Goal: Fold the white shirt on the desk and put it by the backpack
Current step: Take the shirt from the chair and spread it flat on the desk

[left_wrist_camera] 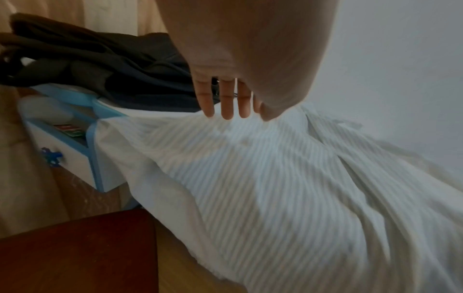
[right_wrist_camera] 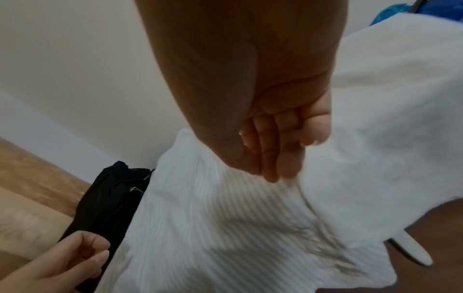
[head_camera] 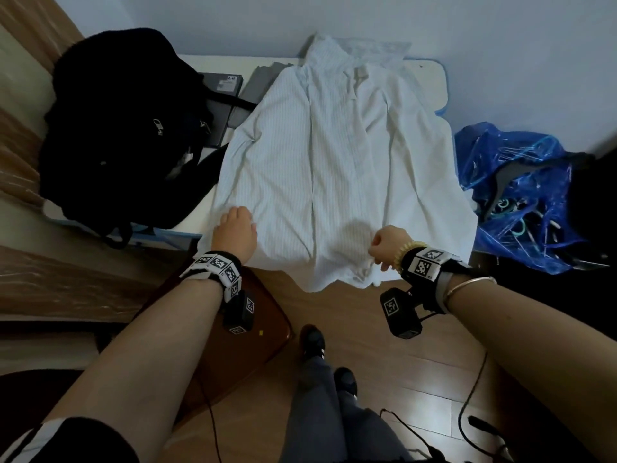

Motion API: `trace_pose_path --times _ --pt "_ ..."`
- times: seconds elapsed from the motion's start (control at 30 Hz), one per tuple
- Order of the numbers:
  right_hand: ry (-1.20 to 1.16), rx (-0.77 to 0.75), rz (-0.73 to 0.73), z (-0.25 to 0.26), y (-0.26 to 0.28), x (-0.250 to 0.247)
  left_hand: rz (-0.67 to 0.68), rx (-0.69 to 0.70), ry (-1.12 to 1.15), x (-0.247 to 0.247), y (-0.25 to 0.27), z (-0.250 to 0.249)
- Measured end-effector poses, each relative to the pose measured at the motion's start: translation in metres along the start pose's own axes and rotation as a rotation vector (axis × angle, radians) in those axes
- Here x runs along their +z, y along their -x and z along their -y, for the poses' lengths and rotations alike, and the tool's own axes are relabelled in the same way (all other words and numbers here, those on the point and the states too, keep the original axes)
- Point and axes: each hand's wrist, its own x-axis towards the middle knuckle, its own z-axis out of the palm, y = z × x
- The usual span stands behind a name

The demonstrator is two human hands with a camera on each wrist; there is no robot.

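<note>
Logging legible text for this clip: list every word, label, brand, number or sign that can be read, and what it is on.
No text can be read in any view.
Label on the dark grey box behind the backpack: printed, too small and blurred to read.
Square markers on the wristbands: black-and-white patterns, no words.
Coloured item in the open drawer: blurred, unreadable.
White shirt: its neck tag shows no legible print.

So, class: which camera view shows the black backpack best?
The head view: the backpack shows whole on the desk, left of the shirt. The left wrist view shows it partly, behind the fingers; the right wrist view shows only a strip.
</note>
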Motion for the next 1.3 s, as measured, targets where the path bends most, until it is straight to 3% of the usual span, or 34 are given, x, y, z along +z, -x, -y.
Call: trace_pose_path --times 0.13,0.27,0.37,0.5,0.67,0.73,0.9,1.03,1.2,1.3 --pt "0.025 -0.112 -0.027 0.029 -0.007 0.009 0.028 -0.204 0.061 -0.015 -0.008 0.028" --pt "-0.028 -0.186 -0.142 0.053 -0.024 0.024 0.156 -0.322 -0.081 -0.026 -0.025 0.062" --pt "-0.043 -0.202 -0.181 0.071 -0.037 0.034 0.239 -0.332 -0.048 -0.027 -0.043 0.075" --pt "0.056 -0.199 -0.118 0.097 -0.052 0.046 0.273 -0.384 0.054 -0.025 -0.062 0.081" --pt "0.306 -0.261 -0.113 0.127 -0.070 0.059 0.358 -0.250 0.182 -0.026 -0.077 0.087" --pt "0.383 -0.246 -0.089 0.135 -0.075 0.062 0.333 -0.239 0.203 -0.031 -0.080 0.088" --pt "0.577 -0.125 0.046 0.146 -0.079 0.074 0.242 -0.439 0.238 -0.054 -0.087 0.096" --pt "0.577 -0.060 0.088 0.154 -0.083 0.073 0.201 -0.356 0.348 -0.065 -0.092 0.107" --pt "0.568 -0.052 0.102 0.157 -0.090 0.070 0.362 -0.249 0.521 -0.059 -0.094 0.118" --pt "0.571 -0.062 0.080 0.157 -0.093 0.071 0.413 -0.150 0.432 -0.052 -0.091 0.116"
